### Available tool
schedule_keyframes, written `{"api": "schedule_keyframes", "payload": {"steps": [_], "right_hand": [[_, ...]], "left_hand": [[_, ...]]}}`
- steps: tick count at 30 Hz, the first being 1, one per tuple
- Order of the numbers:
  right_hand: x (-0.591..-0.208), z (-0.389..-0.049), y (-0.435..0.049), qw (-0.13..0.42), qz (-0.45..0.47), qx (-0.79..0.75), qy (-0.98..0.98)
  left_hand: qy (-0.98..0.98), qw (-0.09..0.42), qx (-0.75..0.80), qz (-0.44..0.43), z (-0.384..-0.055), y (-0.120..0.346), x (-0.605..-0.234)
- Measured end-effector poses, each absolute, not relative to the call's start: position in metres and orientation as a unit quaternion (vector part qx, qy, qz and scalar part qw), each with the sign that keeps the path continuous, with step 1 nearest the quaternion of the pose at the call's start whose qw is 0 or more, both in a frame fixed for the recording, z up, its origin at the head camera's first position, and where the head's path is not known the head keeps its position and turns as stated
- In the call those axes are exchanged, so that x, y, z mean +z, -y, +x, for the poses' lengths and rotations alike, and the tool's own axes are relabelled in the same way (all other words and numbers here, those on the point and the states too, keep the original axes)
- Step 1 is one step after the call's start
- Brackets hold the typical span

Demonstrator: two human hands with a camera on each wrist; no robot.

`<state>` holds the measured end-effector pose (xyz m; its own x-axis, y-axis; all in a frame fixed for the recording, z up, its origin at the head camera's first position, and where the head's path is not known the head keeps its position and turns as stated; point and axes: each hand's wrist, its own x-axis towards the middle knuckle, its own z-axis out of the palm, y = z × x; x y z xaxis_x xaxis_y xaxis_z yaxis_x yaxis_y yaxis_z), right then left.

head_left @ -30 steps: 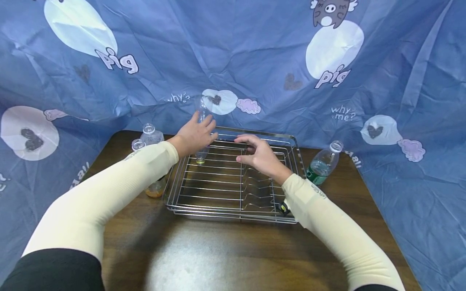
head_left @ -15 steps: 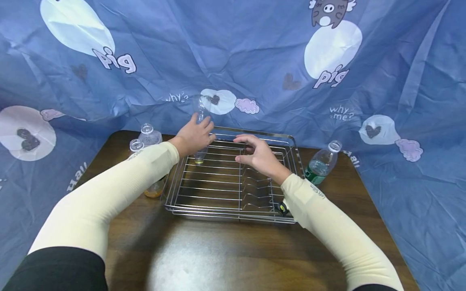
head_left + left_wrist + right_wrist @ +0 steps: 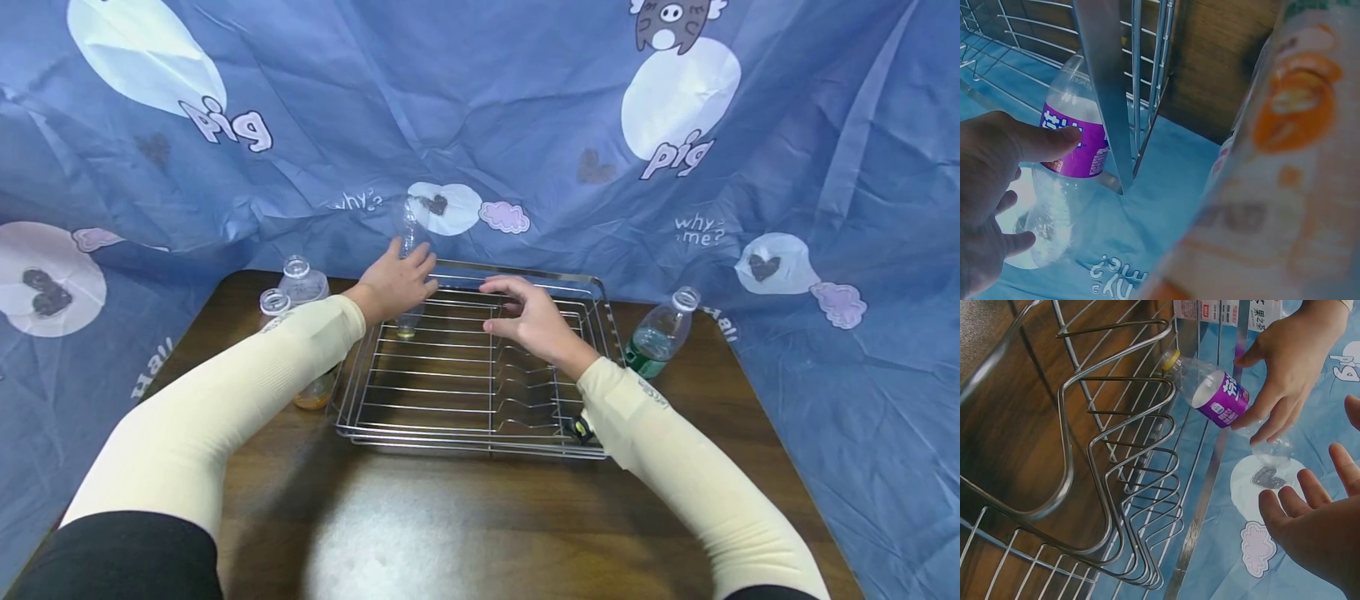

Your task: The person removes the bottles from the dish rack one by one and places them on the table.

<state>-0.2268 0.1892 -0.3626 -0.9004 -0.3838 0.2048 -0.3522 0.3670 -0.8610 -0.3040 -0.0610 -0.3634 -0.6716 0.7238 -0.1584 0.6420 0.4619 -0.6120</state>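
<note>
A clear plastic bottle (image 3: 411, 227) stands cap-down at the back left of the wire dish rack (image 3: 540, 274). The right wrist view shows its yellow cap (image 3: 1171, 359) among the wires and its purple label (image 3: 1221, 400). My left hand (image 3: 397, 283) is at this bottle with fingers spread and hides its middle from the head view. From the left wrist, the thumb (image 3: 1054, 140) overlaps the label and the fingertips are right at the bottle's edge. My right hand (image 3: 536, 321) hovers over the rack's right half, thumb and fingers apart, holding nothing.
Two uncapped bottles (image 3: 303, 283) stand left of the rack, partly behind my left sleeve; orange liquid (image 3: 312, 402) shows low there. A green-labelled bottle (image 3: 660, 335) stands to the right. Wavy wire dividers (image 3: 1129, 462) rise in the rack. Blue cloth (image 3: 510, 125) hangs behind the table.
The head view has shifted slightly, carrying the whole scene a little to the left. Both hands and the bottle keep nearly the same places relative to the rack.
</note>
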Motion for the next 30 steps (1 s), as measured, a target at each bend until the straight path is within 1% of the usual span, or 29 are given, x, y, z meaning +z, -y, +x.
{"api": "schedule_keyframes", "payload": {"steps": [7, 18, 30], "right_hand": [[-0.364, -0.227, -0.191, 0.014, -0.223, -0.521, -0.824], [-0.363, -0.227, -0.192, 0.01, -0.22, -0.529, -0.82], [-0.363, -0.227, -0.194, 0.006, -0.216, -0.528, -0.821]], "left_hand": [[0.851, 0.049, 0.335, -0.402, -0.308, 0.057, -0.364], [0.831, 0.047, 0.37, -0.413, -0.312, 0.057, -0.37], [0.828, 0.046, 0.376, -0.414, -0.316, 0.054, -0.38]]}}
